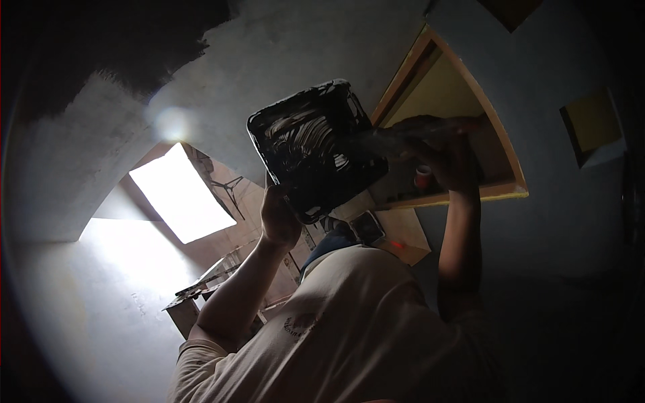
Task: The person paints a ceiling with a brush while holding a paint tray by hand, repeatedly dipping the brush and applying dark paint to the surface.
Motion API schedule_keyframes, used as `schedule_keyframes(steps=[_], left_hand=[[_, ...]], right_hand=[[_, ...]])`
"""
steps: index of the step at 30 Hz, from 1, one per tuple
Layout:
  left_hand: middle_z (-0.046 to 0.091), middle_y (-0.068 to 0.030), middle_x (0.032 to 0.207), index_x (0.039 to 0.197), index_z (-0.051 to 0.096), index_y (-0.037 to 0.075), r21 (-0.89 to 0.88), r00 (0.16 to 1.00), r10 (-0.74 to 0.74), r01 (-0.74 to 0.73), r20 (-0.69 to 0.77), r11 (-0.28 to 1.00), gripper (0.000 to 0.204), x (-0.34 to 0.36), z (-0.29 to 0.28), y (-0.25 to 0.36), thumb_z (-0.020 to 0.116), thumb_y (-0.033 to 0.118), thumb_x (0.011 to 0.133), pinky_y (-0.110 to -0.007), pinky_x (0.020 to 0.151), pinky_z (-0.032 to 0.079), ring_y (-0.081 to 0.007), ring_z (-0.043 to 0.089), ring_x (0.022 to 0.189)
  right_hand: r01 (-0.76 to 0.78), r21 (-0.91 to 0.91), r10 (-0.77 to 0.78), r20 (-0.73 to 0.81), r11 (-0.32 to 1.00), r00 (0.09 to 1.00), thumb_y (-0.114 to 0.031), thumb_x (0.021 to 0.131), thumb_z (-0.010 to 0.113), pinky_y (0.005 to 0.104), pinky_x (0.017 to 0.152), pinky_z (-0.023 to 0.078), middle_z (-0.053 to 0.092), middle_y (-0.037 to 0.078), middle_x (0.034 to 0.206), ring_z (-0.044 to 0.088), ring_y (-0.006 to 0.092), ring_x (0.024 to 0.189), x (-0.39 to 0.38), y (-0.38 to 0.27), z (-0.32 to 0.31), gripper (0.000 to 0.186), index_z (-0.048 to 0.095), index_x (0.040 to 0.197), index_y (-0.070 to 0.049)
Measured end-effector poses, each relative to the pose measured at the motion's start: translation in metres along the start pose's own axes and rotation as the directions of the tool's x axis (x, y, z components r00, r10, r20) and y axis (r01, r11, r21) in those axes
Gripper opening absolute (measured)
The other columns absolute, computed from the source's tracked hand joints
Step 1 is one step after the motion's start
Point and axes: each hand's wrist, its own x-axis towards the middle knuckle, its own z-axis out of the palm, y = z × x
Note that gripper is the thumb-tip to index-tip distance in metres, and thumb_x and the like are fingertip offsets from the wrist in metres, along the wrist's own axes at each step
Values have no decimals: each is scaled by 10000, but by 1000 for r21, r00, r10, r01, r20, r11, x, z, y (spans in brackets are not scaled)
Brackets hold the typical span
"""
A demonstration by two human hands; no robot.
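My left hand [279, 218] grips the lower left edge of a square tray [290, 180], which is tilted up in front of me. Wet, dark paint coats its inside in streaky curved strokes. Over on the right, my right hand [447, 161] is closed around the handle of a paintbrush [383, 139]. The brush is blurred and dim, and its head reaches over the right part of the tray. Whether its bristles touch the paint I cannot tell.
Dark paint [127, 40] with a ragged edge covers part of the pale wall [269, 47]. A wood-framed recess [443, 74] behind my right hand holds a red cup [422, 176]. At left are a bright opening [181, 195] and a piece of furniture [185, 312].
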Motion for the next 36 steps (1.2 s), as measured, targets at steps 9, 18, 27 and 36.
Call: schedule_keyframes(steps=[9, 18, 27, 36], left_hand=[[658, -121, 1218, 1289, 597, 11, -43, 996, -16, 12, -92, 999, 446, 2, -2, 2, 461, 343, 1025, -398, 1003, 518, -243, 645, 1132], [617, -120, 1337, 1478, 437, 102, -105, 983, -21, 2, -180, 994, 504, 6, -4, 0, 486, 215, 989, -438, 1032, 527, -263, 610, 1251], [542, -118, 1419, 1524, 349, 129, -48, 978, 101, -112, -180, 993, 608, 5, 0, 3, 510, 199, 943, -470, 1072, 505, -285, 570, 1303], [514, -129, 1452, 1557, 315, 124, 35, 957, 267, -264, -116, 964, 695, 8, -12, 0, 524, 166, 896, -460, 1116, 458, -285, 530, 1349]], right_hand=[[352, -208, -320, 174, 912, 931, -248, 935, 749, 380, 883, 600, 734, 57, 1168, 716, 216, 1002, -5, 44, 24, 314, 734, 1236, -159], [49, -16, -48, 68, 999, 997, -257, 884, 807, 370, 882, 587, 762, 34, 1061, 725, 210, 997, -15, 28, 0, 302, 768, 1154, -128], [-183, -136, 100, -468, 974, 878, -69, 944, 745, 294, 776, 620, 739, 106, 983, 748, 221, 860, -15, 37, 25, 266, 680, 1180, 33], [-27, 810, 623, -430, 586, 653, 7, 899, 751, 336, 775, 662, 696, 66, 825, 740, 182, 749, -14, 50, 108, 164, 692, 1049, -17]])
